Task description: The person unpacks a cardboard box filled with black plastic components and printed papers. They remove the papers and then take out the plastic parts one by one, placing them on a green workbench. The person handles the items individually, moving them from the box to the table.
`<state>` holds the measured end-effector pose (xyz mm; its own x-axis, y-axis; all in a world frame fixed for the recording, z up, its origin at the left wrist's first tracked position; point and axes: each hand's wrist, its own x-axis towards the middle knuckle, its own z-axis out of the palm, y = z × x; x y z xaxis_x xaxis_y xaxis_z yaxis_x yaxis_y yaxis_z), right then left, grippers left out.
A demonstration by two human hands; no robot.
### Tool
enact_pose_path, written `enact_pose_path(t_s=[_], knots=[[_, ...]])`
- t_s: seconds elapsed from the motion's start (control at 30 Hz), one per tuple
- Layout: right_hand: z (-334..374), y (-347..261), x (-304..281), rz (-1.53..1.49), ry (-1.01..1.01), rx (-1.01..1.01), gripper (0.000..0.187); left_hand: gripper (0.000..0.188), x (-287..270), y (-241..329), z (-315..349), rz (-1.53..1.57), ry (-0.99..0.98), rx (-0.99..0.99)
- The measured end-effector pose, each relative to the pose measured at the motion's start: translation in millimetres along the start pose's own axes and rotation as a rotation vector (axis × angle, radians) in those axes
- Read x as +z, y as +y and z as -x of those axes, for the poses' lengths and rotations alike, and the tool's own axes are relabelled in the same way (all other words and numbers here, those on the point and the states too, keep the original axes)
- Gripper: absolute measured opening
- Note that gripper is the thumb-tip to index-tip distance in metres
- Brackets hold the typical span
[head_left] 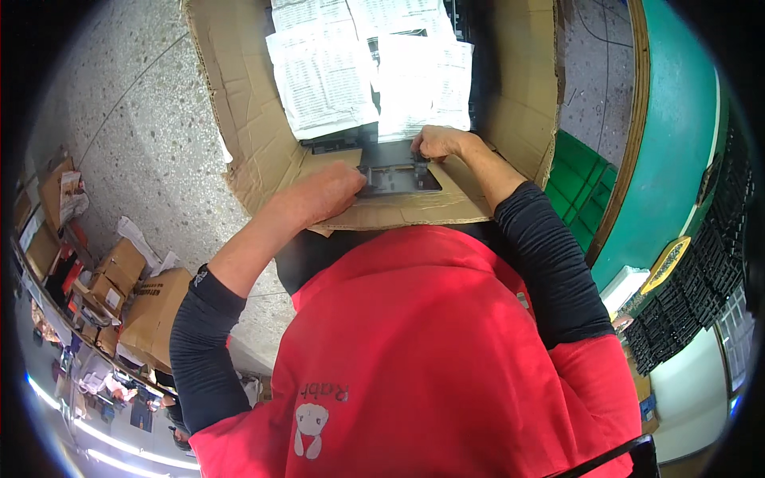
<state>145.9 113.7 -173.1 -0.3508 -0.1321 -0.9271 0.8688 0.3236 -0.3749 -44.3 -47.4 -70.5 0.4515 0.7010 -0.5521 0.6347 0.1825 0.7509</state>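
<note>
A flat black plastic part (398, 182) with a raised frame-like middle lies low in the near end of an open cardboard box (231, 88). At its left edge my left hand (339, 190) is closed, fingertips gripping the side of the part. My right hand (441, 143) pinches its far right corner, fingers bent down over it. Printed white sheets (323, 84) lie in the box just beyond my hands, over more black parts that show only at the gaps and edges. The undersides of my fingers are hidden.
The box walls rise on both sides of my forearms. To the right stand a green crate (578, 179) and a green-topped table (669, 127) with stacked black parts (677, 319). Cardboard cartons (155, 311) sit at left on the speckled floor (143, 135).
</note>
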Motion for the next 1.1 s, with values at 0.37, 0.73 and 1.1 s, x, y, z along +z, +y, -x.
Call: enact_pose_path(t_s=[0.37,0.73,1.1], knots=[[-12,10,5,0.012,-0.013,-0.002,0.040,0.029,5,-7,-14,0.100,-0.090,-0.086],[1,4,4,0.105,-0.030,0.003,0.047,0.033,10,10,-6,0.033,0.035,-0.064],[15,-8,8,0.241,0.047,-0.085,0.033,0.028,10,21,6,0.019,0.065,-0.051]])
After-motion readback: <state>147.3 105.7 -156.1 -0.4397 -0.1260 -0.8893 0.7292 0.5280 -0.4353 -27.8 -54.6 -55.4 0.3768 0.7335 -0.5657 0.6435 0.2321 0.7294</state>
